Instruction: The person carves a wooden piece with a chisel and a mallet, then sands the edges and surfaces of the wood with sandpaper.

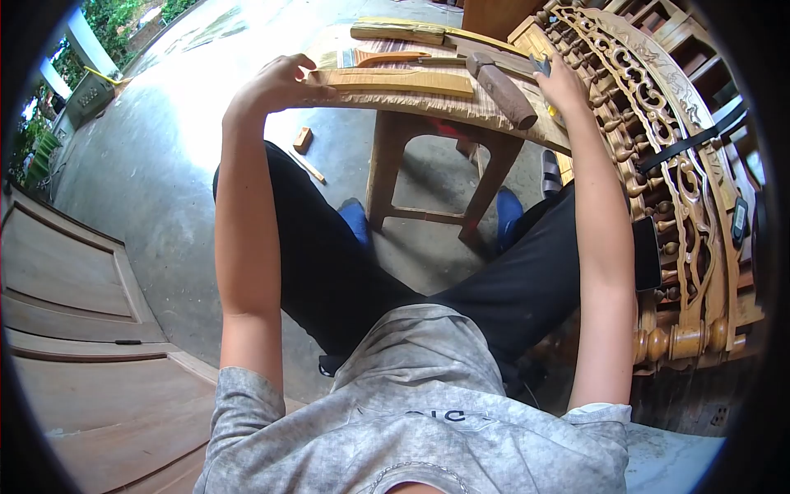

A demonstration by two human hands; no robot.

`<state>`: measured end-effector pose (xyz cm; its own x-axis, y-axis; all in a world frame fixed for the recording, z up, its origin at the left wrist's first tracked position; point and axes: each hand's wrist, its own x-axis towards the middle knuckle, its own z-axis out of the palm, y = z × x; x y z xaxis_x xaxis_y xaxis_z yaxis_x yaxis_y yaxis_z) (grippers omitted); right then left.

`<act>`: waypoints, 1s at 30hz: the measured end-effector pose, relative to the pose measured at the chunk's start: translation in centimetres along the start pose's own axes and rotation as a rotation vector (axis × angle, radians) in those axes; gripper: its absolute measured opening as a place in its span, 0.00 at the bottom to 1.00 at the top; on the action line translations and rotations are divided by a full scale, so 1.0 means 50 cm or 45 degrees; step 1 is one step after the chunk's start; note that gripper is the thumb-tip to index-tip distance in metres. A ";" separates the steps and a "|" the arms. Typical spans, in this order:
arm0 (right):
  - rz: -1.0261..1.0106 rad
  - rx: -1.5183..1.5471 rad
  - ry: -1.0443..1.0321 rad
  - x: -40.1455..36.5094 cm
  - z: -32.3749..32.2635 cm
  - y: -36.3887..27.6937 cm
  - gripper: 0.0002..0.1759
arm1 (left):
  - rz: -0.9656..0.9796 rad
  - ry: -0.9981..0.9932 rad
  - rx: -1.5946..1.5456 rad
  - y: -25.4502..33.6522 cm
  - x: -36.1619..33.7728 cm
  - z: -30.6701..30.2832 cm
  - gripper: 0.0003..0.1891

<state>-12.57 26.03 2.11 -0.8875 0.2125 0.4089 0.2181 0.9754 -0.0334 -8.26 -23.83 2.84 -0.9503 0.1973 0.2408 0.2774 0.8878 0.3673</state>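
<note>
My left hand [284,82] is at the left end of a pale wooden strip [395,81], its fingers curled onto that end. The strip lies along the near edge of a wooden board [362,100] on a stool. My right hand [566,86] is closed around a hand tool [539,66] with a dark grey top and a bit of yellow lower down; my fingers hide most of it. Between my hands are a mallet [502,90] with a thick brown head and a paintbrush [387,58] with an orange handle. A rough wooden piece [399,33] lies behind them.
The wooden stool [383,169] stands between my legs. A small wooden block [303,140] and a thin stick [309,167] are on the concrete floor. Carved furniture [658,107] with turned spindles leans close on my right. Wooden panels [74,272] lie at left.
</note>
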 end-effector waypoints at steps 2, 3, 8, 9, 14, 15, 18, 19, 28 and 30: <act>0.028 0.009 -0.029 0.001 -0.004 0.007 0.29 | -0.051 -0.060 -0.020 -0.001 0.002 -0.006 0.42; 0.036 0.017 -0.042 0.000 -0.012 0.002 0.28 | -0.021 -0.028 0.008 -0.004 0.000 -0.008 0.41; 0.082 0.156 0.084 0.001 -0.013 0.013 0.31 | 0.099 0.075 -0.165 0.003 0.006 -0.018 0.36; 0.080 0.216 0.116 0.000 -0.018 0.015 0.31 | 0.145 0.130 -0.218 0.012 0.007 -0.025 0.35; -0.040 0.561 0.327 -0.030 -0.053 0.022 0.29 | 0.445 0.494 -0.512 0.045 0.021 -0.047 0.26; -0.061 0.634 0.341 -0.038 -0.066 0.018 0.30 | 0.458 0.604 -0.550 0.071 0.019 -0.053 0.27; -0.210 0.834 0.429 -0.052 -0.078 0.016 0.32 | 0.368 0.859 -0.667 0.162 0.012 -0.059 0.25; -0.258 0.891 0.455 -0.075 -0.110 -0.007 0.32 | 0.428 0.821 -0.922 0.175 0.029 -0.053 0.20; -0.354 1.017 0.260 -0.149 -0.146 -0.084 0.30 | 0.766 0.665 -1.539 0.273 0.055 -0.006 0.24; -0.493 1.041 0.287 -0.148 -0.136 -0.102 0.22 | 0.718 0.651 -1.629 0.296 0.050 0.000 0.26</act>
<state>-4.37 19.10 5.44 -0.7203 -0.0692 0.6902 -0.5060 0.7330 -0.4546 -6.49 -10.19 8.90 -0.6019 -0.0222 0.7983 0.7733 -0.2656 0.5757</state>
